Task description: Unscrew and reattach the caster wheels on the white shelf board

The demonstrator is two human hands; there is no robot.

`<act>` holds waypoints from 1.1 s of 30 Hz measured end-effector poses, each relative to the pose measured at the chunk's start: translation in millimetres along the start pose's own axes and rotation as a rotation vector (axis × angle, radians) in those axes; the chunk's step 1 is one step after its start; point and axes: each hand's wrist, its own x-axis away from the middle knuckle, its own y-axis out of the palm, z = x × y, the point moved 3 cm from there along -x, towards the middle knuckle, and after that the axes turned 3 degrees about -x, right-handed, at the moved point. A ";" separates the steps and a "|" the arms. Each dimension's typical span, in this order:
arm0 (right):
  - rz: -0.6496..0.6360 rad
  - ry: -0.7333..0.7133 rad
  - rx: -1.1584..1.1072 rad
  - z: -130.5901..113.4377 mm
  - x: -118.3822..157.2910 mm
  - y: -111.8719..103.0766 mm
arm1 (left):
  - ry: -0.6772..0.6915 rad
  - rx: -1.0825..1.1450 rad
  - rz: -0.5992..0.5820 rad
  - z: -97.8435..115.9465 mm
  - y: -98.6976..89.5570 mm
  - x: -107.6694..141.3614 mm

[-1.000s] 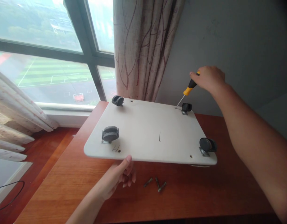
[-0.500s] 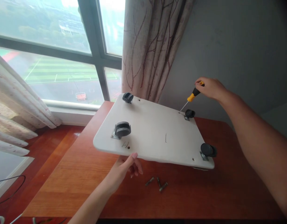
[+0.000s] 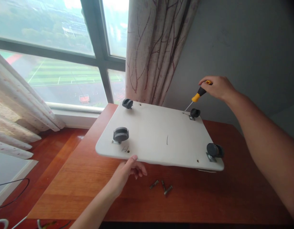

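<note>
A white board (image 3: 151,133) with rounded corners is held tilted above the wooden table, its underside up. Black casters sit near its corners, among them one at the near left (image 3: 121,134) and one at the near right (image 3: 214,150). My left hand (image 3: 131,168) grips the board's near edge, thumb on top and fingers underneath. My right hand (image 3: 215,86) is closed round the handle of a yellow and black screwdriver (image 3: 199,93), whose tip meets a hole at the far edge, beside the far right caster (image 3: 195,113).
Several metal bolts (image 3: 168,190) lie on the brown wooden table (image 3: 73,178) near its front. Behind the table are a patterned curtain (image 3: 149,57), a grey wall (image 3: 223,44) and a window at the left. A black cable (image 3: 26,190) runs at the lower left.
The board's left end has tilted a little, its left casters shifting left and down in view. My right hand has risen slightly, with the screwdriver tip still at the same hole.
</note>
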 end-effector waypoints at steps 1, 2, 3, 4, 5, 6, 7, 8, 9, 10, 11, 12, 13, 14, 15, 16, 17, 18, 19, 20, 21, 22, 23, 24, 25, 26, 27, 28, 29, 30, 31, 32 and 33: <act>-0.005 0.013 0.020 -2.0 2.0 -1.7 | 0.001 0.000 -0.001 0.2 0.1 0.1; -0.003 0.028 0.044 -4.1 3.9 -3.4 | 0.003 0.000 -0.002 0.1 0.1 0.1; 0.004 0.043 0.069 -6.1 5.6 -5.0 | 0.007 0.004 -0.003 -0.4 0.0 -0.1; 0.011 0.056 0.089 -7.8 6.7 -6.0 | 0.008 0.012 -0.006 -1.2 -0.1 -0.4; 0.012 0.063 0.100 -9.2 7.2 -6.4 | 0.008 0.024 -0.012 -2.3 -0.1 -0.7; 0.006 0.064 0.103 -9.9 6.9 -6.1 | 0.007 0.040 -0.020 -3.4 -0.1 -1.0; -0.005 0.052 0.097 -10.2 6.0 -5.3 | 0.005 0.057 -0.028 -4.4 -0.1 -1.3; -0.021 0.024 0.083 -10.2 4.5 -4.1 | 0.004 0.071 -0.034 -5.2 -0.1 -1.5; -0.038 -0.016 0.062 -9.9 2.7 -2.7 | 0.004 0.078 -0.037 -5.6 -0.2 -1.6; -0.056 -0.057 0.035 -9.2 0.9 -1.3 | 0.007 0.079 -0.036 -5.8 -0.4 -1.6; -0.075 -0.089 -0.001 -8.1 -0.6 -0.1 | 0.009 0.076 -0.035 -5.8 -0.6 -1.7; -0.095 -0.103 -0.047 -6.7 -1.7 1.0 | 0.011 0.070 -0.034 -5.6 -0.8 -1.7; -0.112 -0.094 -0.095 -5.2 -2.4 1.7 | 0.013 0.064 -0.035 -5.4 -0.8 -1.8; -0.124 -0.065 -0.136 -3.7 -2.7 2.1 | 0.015 0.057 -0.036 -5.1 -0.9 -1.8; -0.125 -0.025 -0.157 -2.6 -2.6 1.9 | 0.018 0.052 -0.036 -4.9 -0.9 -1.8; -0.116 0.018 -0.144 -2.2 -2.2 1.1 | 0.020 0.048 -0.037 -4.7 -0.9 -1.9; -0.102 0.060 -0.092 -2.4 -1.7 -0.3 | 0.021 0.046 -0.037 -4.6 -0.9 -1.9; -0.092 0.102 -0.010 -3.3 -1.2 -2.0 | 0.020 0.046 -0.036 -4.7 -0.9 -1.9; -0.087 0.137 0.085 -4.6 -0.8 -3.9 | 0.019 0.049 -0.035 -4.9 -0.9 -1.9; -0.088 0.162 0.174 -6.4 -0.5 -5.9 | 0.017 0.052 -0.033 -5.1 -1.0 -1.9; -0.099 0.174 0.236 -8.4 -0.4 -7.6 | 0.016 0.056 -0.029 -5.3 -1.1 -1.9; -0.116 0.173 0.261 -10.4 -0.4 -9.0 | 0.016 0.058 -0.026 -5.4 -1.3 -1.9; -0.133 0.160 0.253 -12.3 -0.5 -10.2 | 0.018 0.058 -0.023 -5.4 -1.3 -1.8; -0.156 0.139 0.214 -13.8 -0.5 -11.1 | 0.019 0.058 -0.023 -5.2 -1.3 -1.7; -0.186 0.118 0.146 -14.8 -0.4 -11.8 | 0.020 0.057 -0.024 -4.8 -1.2 -1.5; -0.223 0.101 0.057 -15.3 -0.2 -12.1 | 0.021 0.055 -0.027 -4.4 -1.0 -1.2; -0.264 0.090 -0.034 -15.3 0.2 -12.3 | 0.023 0.052 -0.029 -3.8 -0.8 -0.9; -0.301 0.084 -0.116 -14.8 0.6 -12.2 | 0.023 0.048 -0.031 -3.3 -0.6 -0.6; -0.334 0.082 -0.180 -14.1 0.9 -11.9 | 0.022 0.043 -0.032 -2.8 -0.4 -0.3; -0.356 0.086 -0.218 -12.9 1.0 -11.1 | 0.022 0.041 -0.033 -2.5 -0.3 0.0; -0.363 0.094 -0.232 -11.4 0.9 -9.9 | 0.022 0.040 -0.035 -2.3 -0.3 0.2; -0.351 0.110 -0.233 -9.5 0.6 -8.1 | 0.023 0.043 -0.038 -2.3 -0.3 0.2; -0.312 0.133 -0.229 -7.2 0.0 -6.2 | 0.023 0.048 -0.041 -2.6 -0.4 0.1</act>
